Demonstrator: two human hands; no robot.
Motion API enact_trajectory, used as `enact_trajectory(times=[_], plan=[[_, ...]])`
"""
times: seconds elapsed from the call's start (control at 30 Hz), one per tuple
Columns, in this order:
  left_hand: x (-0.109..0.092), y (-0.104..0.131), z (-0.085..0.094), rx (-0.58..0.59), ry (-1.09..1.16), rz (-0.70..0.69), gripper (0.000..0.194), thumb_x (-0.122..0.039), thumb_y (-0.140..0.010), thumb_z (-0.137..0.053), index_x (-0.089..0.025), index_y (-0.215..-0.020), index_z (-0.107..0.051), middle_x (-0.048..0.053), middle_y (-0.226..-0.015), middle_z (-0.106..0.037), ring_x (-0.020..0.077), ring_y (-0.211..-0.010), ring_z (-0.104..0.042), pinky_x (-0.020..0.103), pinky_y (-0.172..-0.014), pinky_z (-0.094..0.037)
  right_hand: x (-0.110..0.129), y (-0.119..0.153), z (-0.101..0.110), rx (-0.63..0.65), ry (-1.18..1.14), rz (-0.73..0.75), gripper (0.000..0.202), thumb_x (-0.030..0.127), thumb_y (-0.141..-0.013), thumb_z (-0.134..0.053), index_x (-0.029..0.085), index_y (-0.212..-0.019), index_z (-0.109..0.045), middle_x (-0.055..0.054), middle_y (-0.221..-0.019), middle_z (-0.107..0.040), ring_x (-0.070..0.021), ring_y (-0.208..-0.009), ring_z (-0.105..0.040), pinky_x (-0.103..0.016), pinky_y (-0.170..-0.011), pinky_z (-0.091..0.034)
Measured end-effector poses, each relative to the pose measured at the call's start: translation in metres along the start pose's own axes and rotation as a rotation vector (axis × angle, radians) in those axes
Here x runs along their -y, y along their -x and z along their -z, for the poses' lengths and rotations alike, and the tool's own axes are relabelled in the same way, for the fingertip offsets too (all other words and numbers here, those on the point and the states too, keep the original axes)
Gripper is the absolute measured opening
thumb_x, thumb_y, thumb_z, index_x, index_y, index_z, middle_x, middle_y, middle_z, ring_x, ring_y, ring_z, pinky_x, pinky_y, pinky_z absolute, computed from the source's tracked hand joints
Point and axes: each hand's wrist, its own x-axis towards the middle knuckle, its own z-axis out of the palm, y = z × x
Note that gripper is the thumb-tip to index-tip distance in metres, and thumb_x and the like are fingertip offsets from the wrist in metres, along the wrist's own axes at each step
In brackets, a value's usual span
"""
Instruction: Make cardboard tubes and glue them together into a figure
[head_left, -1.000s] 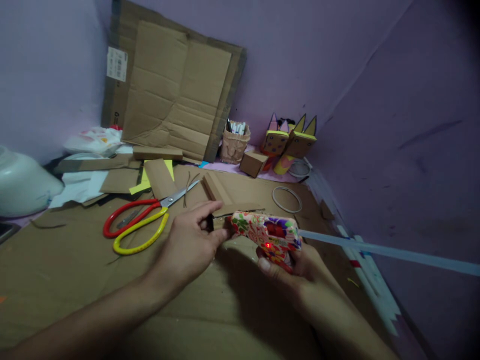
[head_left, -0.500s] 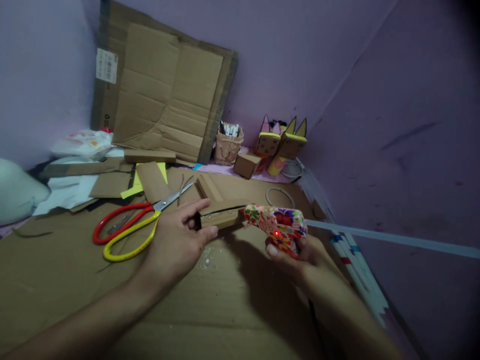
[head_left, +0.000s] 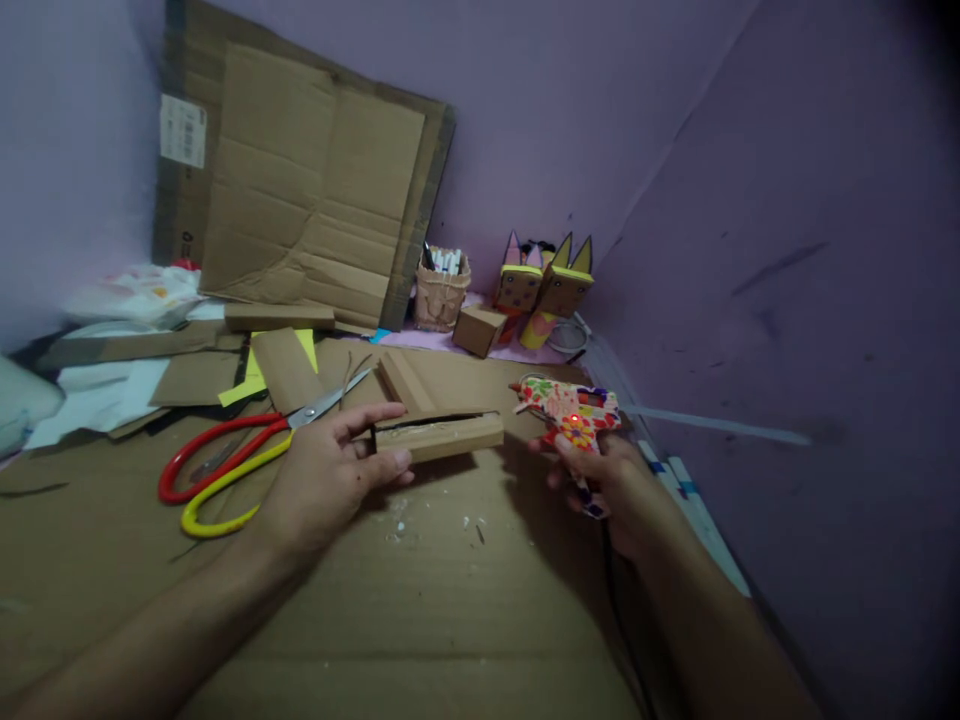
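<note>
Over there, a creased cardboard panel [head_left: 315, 180] is leaning against the purple wall [head_left: 562, 120], and markers [head_left: 448, 261] are standing in a cup [head_left: 441, 303] near two pointy-eared figures [head_left: 564, 291].

The left hand [head_left: 319, 485] holds a thumb-and-finger pinch. The right hand [head_left: 611, 470] is curled. Forearms [head_left: 206, 605] converge forward.

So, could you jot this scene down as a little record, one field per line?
Left hand: holds a narrow cardboard piece with a dark gap along its top
Right hand: grips a flower-patterned glue gun, red light showing
Gun's rear: long, pale glue stick sticking out
Gun's tip: apart from the cardboard piece
Beside left hand: scissors with red and yellow handles
Background: marker holder, large cardboard sheet propped upright
</note>
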Motion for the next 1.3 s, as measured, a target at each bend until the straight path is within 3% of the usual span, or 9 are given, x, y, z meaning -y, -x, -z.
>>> enact_trajectory(times=[0.13,0.27,0.37,0.47,0.6,0.7,0.87,1.17,1.3], plan=[[0.004,-0.003,0.004,0.036,0.059,0.026,0.050,-0.014,-0.057,-0.077,-0.013,-0.104,-0.061,0.002,-0.067,-0.070,0.0117,-0.050,-0.064,0.017,-0.046,-0.051,-0.005,-0.009,-0.003,-0.044,-0.091,-0.074,0.029,0.036,-0.057,-0.073,0.016,-0.071,-0.058,0.001,-0.056,-0.056,-0.0108,-0.044,-0.048,-0.023,-0.042,-0.039],[0.003,-0.006,0.007,-0.002,0.095,0.029,0.051,-0.012,-0.056,-0.077,-0.012,-0.104,-0.061,0.004,-0.070,-0.071,0.0122,-0.051,-0.065,0.018,-0.049,-0.053,-0.003,-0.002,-0.004,-0.100,-0.113,0.027,0.037,0.040,-0.056,-0.075,0.016,-0.078,-0.059,0.000,-0.064,-0.058,-0.0095,-0.045,-0.044,-0.021,-0.038,-0.034],[0.003,-0.009,0.009,-0.032,0.120,0.014,0.054,-0.009,-0.053,-0.078,-0.011,-0.104,-0.061,0.002,-0.069,-0.071,0.0119,-0.050,-0.065,0.018,-0.049,-0.054,-0.001,0.006,-0.004,-0.006,-0.023,0.110,0.040,0.042,-0.063,-0.071,0.015,-0.091,-0.062,0.002,-0.059,-0.053,-0.0084,-0.042,-0.039,-0.020,-0.035,-0.026],[0.004,-0.011,0.010,-0.048,0.095,-0.018,0.055,-0.010,-0.054,-0.078,-0.013,-0.107,-0.061,0.000,-0.067,-0.070,0.0116,-0.052,-0.065,0.017,-0.049,-0.054,-0.001,0.011,-0.005,0.113,0.105,0.147,0.035,0.041,-0.067,-0.068,0.013,-0.088,-0.067,0.002,-0.055,-0.051,-0.0092,-0.045,-0.041,-0.021,-0.040,-0.029],[0.003,-0.009,0.011,-0.055,-0.006,-0.049,0.058,-0.016,-0.058,-0.079,-0.013,-0.113,-0.059,-0.001,-0.060,-0.069,0.0131,-0.051,-0.066,0.017,-0.048,-0.053,-0.002,0.016,-0.009,0.128,0.280,0.219,0.024,0.038,-0.070,-0.065,0.016,-0.078,-0.068,-0.003,-0.072,-0.063,-0.0166,-0.063,-0.055,-0.027,-0.057,-0.041],[0.001,-0.006,0.009,-0.067,-0.085,-0.063,0.057,-0.017,-0.060,-0.078,-0.013,-0.113,-0.060,0.001,-0.062,-0.071,0.0134,-0.053,-0.067,0.016,-0.047,-0.051,-0.002,0.020,-0.015,0.118,0.355,0.224,0.021,0.036,-0.070,-0.063,0.017,-0.077,-0.067,-0.006,-0.079,-0.066,-0.0204,-0.072,-0.057,-0.032,-0.067,-0.043],[-0.002,-0.002,0.005,-0.082,-0.121,-0.075,0.055,-0.016,-0.060,-0.076,-0.013,-0.113,-0.061,0.004,-0.071,-0.074,0.0150,-0.056,-0.068,0.017,-0.047,-0.052,-0.004,0.023,-0.021,0.106,0.291,0.180,0.020,0.033,-0.067,-0.063,0.017,-0.078,-0.064,-0.005,-0.072,-0.065,-0.0197,-0.065,-0.058,-0.032,-0.060,-0.045],[-0.005,0.002,0.003,-0.104,-0.157,-0.126,0.050,-0.014,-0.057,-0.077,-0.014,-0.106,-0.066,0.006,-0.076,-0.075,0.0184,-0.063,-0.070,0.021,-0.052,-0.055,-0.002,0.023,-0.021,0.093,0.315,0.210,0.015,0.028,-0.070,-0.060,0.018,-0.080,-0.062,-0.004,-0.073,-0.065,-0.0193,-0.067,-0.058,-0.033,-0.063,-0.046],[-0.003,0.001,0.003,-0.101,-0.124,-0.107,0.054,-0.017,-0.058,-0.077,-0.013,-0.109,-0.064,0.004,-0.070,-0.074,0.0158,-0.058,-0.068,0.018,-0.049,-0.053,-0.002,0.021,-0.019,0.032,0.370,0.199,0.018,0.032,-0.069,-0.060,0.017,-0.079,-0.061,-0.003,-0.070,-0.061,-0.0186,-0.064,-0.055,-0.032,-0.061,-0.042]])
